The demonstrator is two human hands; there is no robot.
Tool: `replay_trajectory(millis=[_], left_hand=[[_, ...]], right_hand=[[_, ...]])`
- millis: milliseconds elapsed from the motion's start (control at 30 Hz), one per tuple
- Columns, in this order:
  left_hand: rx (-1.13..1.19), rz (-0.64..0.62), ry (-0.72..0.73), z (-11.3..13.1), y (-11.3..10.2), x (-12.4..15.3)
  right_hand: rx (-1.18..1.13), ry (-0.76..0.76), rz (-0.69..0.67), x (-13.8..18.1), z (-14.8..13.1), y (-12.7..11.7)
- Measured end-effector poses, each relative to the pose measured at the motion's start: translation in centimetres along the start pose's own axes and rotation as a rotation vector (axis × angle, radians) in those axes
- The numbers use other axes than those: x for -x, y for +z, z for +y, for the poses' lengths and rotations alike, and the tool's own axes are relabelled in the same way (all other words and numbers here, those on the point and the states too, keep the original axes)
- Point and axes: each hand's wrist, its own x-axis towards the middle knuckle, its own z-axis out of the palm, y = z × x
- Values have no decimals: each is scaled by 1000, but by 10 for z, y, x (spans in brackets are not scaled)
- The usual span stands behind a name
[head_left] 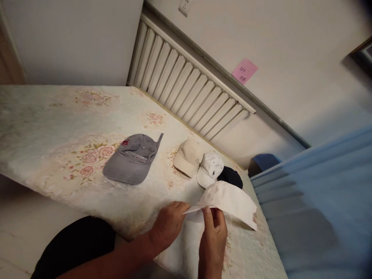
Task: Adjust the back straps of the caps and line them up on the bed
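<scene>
A white cap point(229, 201) lies at the near edge of a flower-patterned mattress point(58, 128). My left hand point(167, 226) pinches the cap's near edge, fingers closed on the fabric. My right hand point(213, 236) grips the same edge from below, thumb on top. Beyond it sit a white dotted cap point(209, 168), a dark cap point(231, 177) partly hidden behind the white ones, and a beige cap point(187, 157). A grey cap point(132, 159) with a red logo lies further left, apart from the others.
A white radiator point(186, 85) runs along the wall behind the mattress, with a pink note point(244, 71) stuck above it. A blue curtain point(319, 201) hangs on the right. A blue object point(266, 161) stands at the mattress's far corner. My dark-clothed knee point(75, 244) is bottom left.
</scene>
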Motion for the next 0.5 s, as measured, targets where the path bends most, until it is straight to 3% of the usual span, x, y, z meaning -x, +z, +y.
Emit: replay_trajectory(millis=[167, 333, 433, 500], left_hand=[[-160, 39, 115, 2, 0, 0], [-46, 66, 123, 1, 2, 2], [136, 115, -24, -7, 9, 0], [299, 142, -271, -13, 14, -3]], right_hand=[[-6, 112, 102, 4, -1, 0], [-148, 169, 230, 1, 3, -3], [-367, 205, 261, -4, 2, -10], [-487, 244, 250, -6, -2, -17]])
